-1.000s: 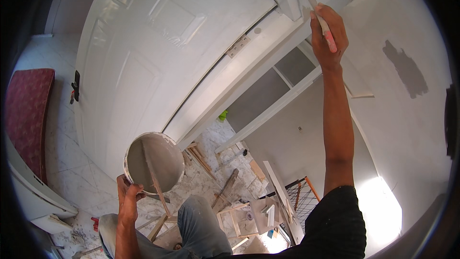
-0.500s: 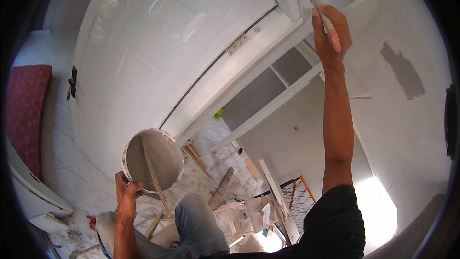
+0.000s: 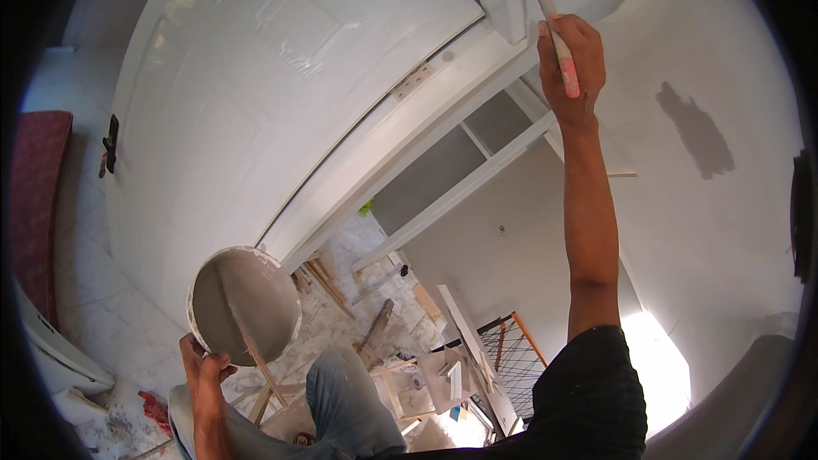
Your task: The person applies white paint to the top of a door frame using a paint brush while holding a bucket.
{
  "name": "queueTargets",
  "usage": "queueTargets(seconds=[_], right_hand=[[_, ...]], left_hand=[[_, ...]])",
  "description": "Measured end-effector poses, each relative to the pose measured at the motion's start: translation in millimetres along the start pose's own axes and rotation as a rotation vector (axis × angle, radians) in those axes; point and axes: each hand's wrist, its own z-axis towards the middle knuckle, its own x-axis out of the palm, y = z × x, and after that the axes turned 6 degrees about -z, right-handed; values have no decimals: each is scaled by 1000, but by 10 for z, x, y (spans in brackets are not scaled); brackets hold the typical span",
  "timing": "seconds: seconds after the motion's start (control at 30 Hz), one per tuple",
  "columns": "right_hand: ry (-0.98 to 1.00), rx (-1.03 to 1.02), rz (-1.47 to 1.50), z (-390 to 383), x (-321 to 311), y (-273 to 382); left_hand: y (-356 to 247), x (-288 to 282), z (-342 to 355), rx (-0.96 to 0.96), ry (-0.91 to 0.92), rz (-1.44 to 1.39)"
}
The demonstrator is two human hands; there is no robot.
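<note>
My right hand (image 3: 573, 68) is raised at arm's length, closed around the reddish end of a long, pale paintbrush handle (image 3: 545, 2). The brush reaches up to the wall beside the door frame (image 3: 509, 0); its bristles are hard to make out at the top edge. Low on the left, my left hand (image 3: 204, 365) grips the rim of a round bucket (image 3: 277, 290). Grey paint coats the bucket's inside. A thin wooden stick (image 3: 247, 336) leans in it and sticks out over the near rim.
A white panelled door (image 3: 230, 136) stands at the left, its hinge (image 3: 413, 82) along the frame. A grey patch (image 3: 694, 129) marks the right wall. Below lie wood scraps (image 3: 325, 283), a long board (image 3: 477, 358) and an orange-edged rack (image 3: 528, 336). A red cushion (image 3: 36, 204) is far left.
The whole view has shifted slightly, so door, wall patch and right hand sit farther left. The bucket appears a little lower and more to the left. Both hands keep their holds.
</note>
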Motion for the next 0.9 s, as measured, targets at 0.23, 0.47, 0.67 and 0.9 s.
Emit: queueTargets(seconds=[0.23,0.47,0.67,0.9], right_hand=[[0,5,-77,-33,91,7],[54,0,-149,35,143,130],[55,-22,-228,50,185,116],[41,-22,-227,34,272,100]], left_hand=[[-58,9,-23,36,36,-19],[-53,-30,-8,28,69,-40],[-104,18,-14,40,73,-54],[-100,10,11,36,62,-57]])
